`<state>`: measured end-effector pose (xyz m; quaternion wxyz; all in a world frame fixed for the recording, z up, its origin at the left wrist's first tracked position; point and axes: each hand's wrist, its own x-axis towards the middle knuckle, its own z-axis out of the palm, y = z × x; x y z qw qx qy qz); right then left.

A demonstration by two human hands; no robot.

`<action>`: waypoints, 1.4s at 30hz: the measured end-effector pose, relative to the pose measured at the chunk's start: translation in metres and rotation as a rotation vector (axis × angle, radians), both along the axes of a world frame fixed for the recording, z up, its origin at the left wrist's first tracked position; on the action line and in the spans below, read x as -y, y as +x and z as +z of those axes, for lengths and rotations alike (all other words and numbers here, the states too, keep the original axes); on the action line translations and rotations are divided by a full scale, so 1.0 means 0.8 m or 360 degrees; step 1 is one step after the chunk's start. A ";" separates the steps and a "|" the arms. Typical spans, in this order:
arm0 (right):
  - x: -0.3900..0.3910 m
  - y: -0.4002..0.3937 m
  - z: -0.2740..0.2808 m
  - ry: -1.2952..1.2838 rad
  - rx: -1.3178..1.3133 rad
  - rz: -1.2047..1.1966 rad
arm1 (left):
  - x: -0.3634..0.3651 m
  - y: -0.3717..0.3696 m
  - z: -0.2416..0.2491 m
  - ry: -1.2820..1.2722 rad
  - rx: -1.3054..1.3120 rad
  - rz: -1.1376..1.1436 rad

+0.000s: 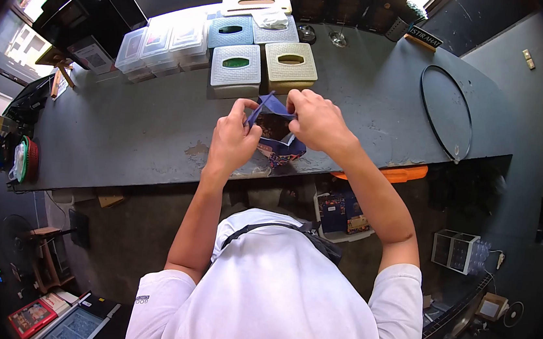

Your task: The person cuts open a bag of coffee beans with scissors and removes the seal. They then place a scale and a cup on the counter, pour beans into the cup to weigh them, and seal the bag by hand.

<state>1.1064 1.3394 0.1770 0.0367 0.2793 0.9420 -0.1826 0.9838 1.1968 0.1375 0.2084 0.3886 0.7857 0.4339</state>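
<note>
A dark blue patterned bag (280, 149) stands at the front edge of the grey counter, its mouth open toward the camera and its inside dark brown. My left hand (234, 137) pinches the bag's left rim between thumb and fingers. On the opposite side, my right hand (319, 120) grips the upper right rim with curled fingers. The bag's blue top edge stretches between both hands. What lies at the bottom of the bag is too dark to make out.
Tissue boxes (236, 68) and clear plastic containers (157, 44) stand behind the bag on the counter (131, 130). A thin black hoop (426, 93) lies at the right, near a small sign (425, 36). An orange object (382, 173) sits under the front edge.
</note>
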 end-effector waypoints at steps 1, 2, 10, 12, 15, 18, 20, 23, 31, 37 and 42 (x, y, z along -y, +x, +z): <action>0.002 -0.004 -0.001 0.0049 0.0017 -0.0002 | -0.003 0.000 0.000 -0.0002 -0.0005 0.0025; 0.005 -0.009 -0.002 0.0098 0.0034 -0.0004 | -0.006 -0.001 0.000 -0.0030 -0.0037 0.0037; 0.009 -0.053 -0.014 0.0416 0.0082 0.0076 | -0.039 -0.031 0.000 -0.0167 -0.0452 0.0049; 0.004 -0.052 -0.017 0.0461 0.0034 0.0125 | -0.040 -0.038 0.001 -0.0151 -0.0517 -0.0052; 0.006 -0.049 -0.011 0.0516 0.0106 0.0228 | -0.034 -0.042 0.008 -0.0159 -0.0529 -0.0172; 0.004 -0.052 -0.016 0.0491 0.0125 0.0111 | -0.026 -0.041 0.015 -0.0174 -0.0422 -0.0219; -0.003 -0.052 -0.015 0.0482 0.0146 0.0107 | -0.024 -0.040 0.014 -0.0147 -0.0330 -0.0213; -0.007 -0.050 -0.018 0.0485 0.0064 0.0118 | -0.020 -0.040 0.010 -0.0068 -0.0232 -0.0146; -0.008 -0.073 -0.027 0.0394 -0.0224 0.0379 | -0.032 -0.046 0.007 -0.0338 -0.0671 -0.0111; 0.003 -0.090 -0.024 0.0394 -0.0060 0.0139 | -0.050 -0.050 0.042 -0.1045 -0.0488 -0.0367; 0.007 -0.097 -0.037 0.0503 -0.0130 0.0017 | -0.045 -0.049 0.022 -0.1012 -0.0626 -0.0372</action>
